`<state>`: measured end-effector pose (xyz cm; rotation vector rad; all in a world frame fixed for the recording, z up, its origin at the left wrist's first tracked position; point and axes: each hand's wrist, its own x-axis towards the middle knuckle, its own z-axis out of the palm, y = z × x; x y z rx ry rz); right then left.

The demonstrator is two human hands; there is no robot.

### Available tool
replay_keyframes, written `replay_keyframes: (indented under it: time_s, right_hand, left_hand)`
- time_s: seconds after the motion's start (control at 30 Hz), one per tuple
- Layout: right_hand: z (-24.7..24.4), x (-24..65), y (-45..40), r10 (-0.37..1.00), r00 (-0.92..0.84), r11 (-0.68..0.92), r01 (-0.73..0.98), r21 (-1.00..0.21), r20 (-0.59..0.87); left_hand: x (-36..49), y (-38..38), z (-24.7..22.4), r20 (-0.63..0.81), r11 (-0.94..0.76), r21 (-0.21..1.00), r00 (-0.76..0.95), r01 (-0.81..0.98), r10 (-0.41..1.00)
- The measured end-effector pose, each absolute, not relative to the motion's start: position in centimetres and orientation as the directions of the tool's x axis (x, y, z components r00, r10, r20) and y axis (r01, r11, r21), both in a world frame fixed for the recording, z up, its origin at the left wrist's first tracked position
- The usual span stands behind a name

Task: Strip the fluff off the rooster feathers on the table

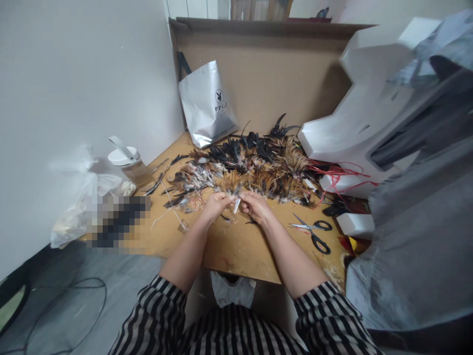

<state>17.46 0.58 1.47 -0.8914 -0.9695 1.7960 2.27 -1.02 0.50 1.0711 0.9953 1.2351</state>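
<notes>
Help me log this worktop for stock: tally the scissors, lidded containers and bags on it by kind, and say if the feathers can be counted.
Scissors: 1
Lidded container: 1
Bags: 2 (silver bag, clear plastic bag)
Total: 4
Feathers: too overlapped to count, left out.

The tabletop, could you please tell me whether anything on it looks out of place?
The scissors lie open on the tabletop, right of the right hand, blades parted, which looks slightly careless. Small scraps litter its front part; I see no spill.
</notes>
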Motion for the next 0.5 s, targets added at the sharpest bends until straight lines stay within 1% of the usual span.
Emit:
replay_keyframes:
  time_s: [0.13,0.3,0.43,0.5]
  right_hand:
    - [1.04,17.25,0.58,0.940,-0.301,-0.257,-0.316,-0.913,-0.160]
    - [1.04,17.15,0.39,0.950,-0.283,-0.189,-0.176,-0.966,-0.134]
    - [1.47,16.87,-0.03,0.954,-0.269,-0.166,-0.094,-0.982,-0.136]
    - [1.51,16.68,-0.21,0.960,-0.256,-0.131,-0.065,-0.989,-0.111]
  left_hand:
    - [2.44,-1.39,1.00,-0.040,0.048,0.963,0.036,-0.266,0.999]
    - [2.30,-1.54,1.40,-0.045,0.038,0.934,-0.011,-0.355,0.999]
    - [2.32,-1.47,1.18,-0.038,0.041,0.960,0.018,-0.277,0.999]
    - [2.43,-1.46,1.01,-0.042,0.047,0.973,0.029,-0.227,0.999]
